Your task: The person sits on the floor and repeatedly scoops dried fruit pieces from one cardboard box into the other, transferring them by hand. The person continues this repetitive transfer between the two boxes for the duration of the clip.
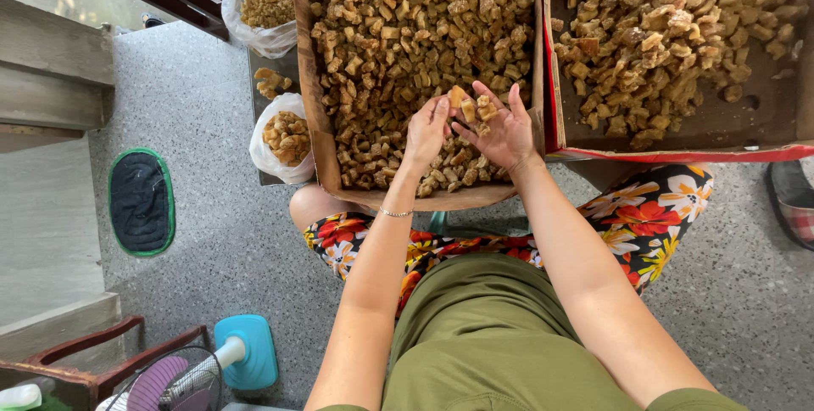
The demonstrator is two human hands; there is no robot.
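Both cardboard boxes run off the top edge, so their full depth is hidden. The right box [678, 135] is cut at the right edge too. A dark shoe or slipper [793, 199] at far right is half out of frame, hard to identify. The fan [182, 381] at lower left is clipped by the bottom edge; the wooden chair frame [76, 360] beside it only partly shows.

The person's hands meet over the near end of the left box [315, 114], centre of frame. Left hand [426, 129] has fingers curled, pinching a small tan chunk [458, 95] at the fingertips. Right hand [502, 131] is cupped and half open, palm up, cradling a few more pieces [485, 110]. Whether the two hands share one piece, cannot tell.

The pieces are small, irregular cubes, golden brown to tan, rough and crisp-looking, like fried snack bits.

Left box is heaped nearly full of them. Right box, with a red rim, has its pile toward the top, bare brown floor showing lower right. Two clear plastic bags at upper left: upper bag [263, 8] and lower bag [284, 135], each part-filled with the same bits. A few loose ones [270, 82] lie on the dark tray between the bags.

A dark green-edged mat [141, 201] lies on the speckled floor, left of frame.
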